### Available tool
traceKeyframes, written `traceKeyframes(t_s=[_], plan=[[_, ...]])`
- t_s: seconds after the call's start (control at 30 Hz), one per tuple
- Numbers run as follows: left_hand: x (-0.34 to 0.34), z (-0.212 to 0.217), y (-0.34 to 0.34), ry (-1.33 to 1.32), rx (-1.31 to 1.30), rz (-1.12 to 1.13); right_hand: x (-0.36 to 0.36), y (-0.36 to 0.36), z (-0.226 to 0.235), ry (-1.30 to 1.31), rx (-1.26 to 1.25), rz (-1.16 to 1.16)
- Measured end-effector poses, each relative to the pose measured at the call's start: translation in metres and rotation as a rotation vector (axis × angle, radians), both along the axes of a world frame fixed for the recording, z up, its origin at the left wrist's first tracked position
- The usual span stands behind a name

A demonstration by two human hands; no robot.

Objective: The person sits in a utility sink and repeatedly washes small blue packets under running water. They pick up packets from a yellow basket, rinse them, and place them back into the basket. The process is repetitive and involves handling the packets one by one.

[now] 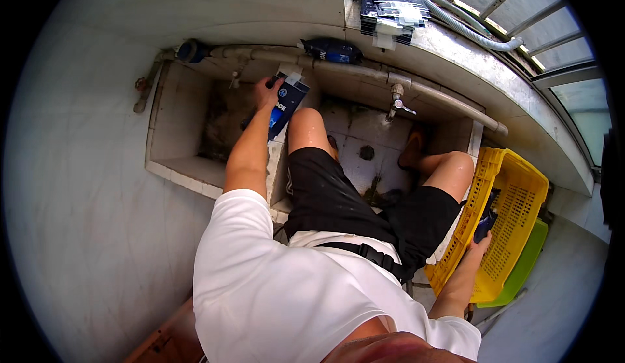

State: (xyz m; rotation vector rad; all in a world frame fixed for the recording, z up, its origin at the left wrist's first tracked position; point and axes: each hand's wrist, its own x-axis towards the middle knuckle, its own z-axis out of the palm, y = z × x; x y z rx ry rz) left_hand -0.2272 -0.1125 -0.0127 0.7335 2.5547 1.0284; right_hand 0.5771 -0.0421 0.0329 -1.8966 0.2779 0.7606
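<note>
**Both hands engaged: pouch at trough, dark item at crate**

The person is standing in a tiled wash trough (170, 167), bare legs in black shorts, white shirt filling the lower frame.

Left hand (267, 93) is reaching forward over the trough's left compartment and is gripping a flat dark-blue pouch (286, 106), fingers closed around its upper edge. The pouch is hanging tilted, its white top strip pointing toward the pipe (364, 71) that is running along the back wall. It is sitting just above the low divider between the two compartments, close beside the left knee.

Right hand (478, 246) is extending out to the right, down at the near rim of a yellow crate (521, 200). It is closing on a small dark-blue item (487, 218) that is lying against the crate's inner wall; how fully the fingers are wrapping it cannot be told. The crate is tilting against the trough's right end, with a green tray (524, 265) sitting under it.

A tap (397, 101) is projecting from the pipe over the right compartment, with a drain (366, 152) showing in the floor below it. A dark bag (333, 50) is resting on the pipe. More dark-blue pouches are being kept in a stack (390, 5) on the ledge (482, 76) above, beside a grey hose (465, 29). Window bars are running behind.
</note>
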Motion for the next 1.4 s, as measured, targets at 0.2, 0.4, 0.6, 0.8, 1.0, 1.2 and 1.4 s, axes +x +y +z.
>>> traceKeyframes(t_s=[0.2,0.4,0.6,0.8,1.0,1.2,1.4], plan=[[-0.006,0.019,-0.005,0.381,0.27,-0.048,-0.106,0.028,0.046,-0.732,0.431,0.688],[0.055,0.106,0.044,-0.114,0.463,-0.534,-0.34,0.039,0.112,0.034,0.692,1.587],[0.141,0.157,0.069,-0.432,0.402,-0.844,-0.43,0.052,0.115,0.523,0.485,1.799],[0.178,0.144,0.071,-0.481,0.466,-0.85,-0.411,0.045,0.104,0.52,0.433,1.719],[0.228,0.11,0.031,-0.968,0.359,-0.663,-0.401,0.036,0.083,0.396,0.401,1.772],[0.234,0.073,0.03,-1.175,0.254,-0.591,-0.393,0.032,0.06,0.257,0.366,1.848],[0.248,0.066,0.03,-1.096,0.216,-0.608,-0.388,0.03,0.047,0.118,0.421,1.811]])
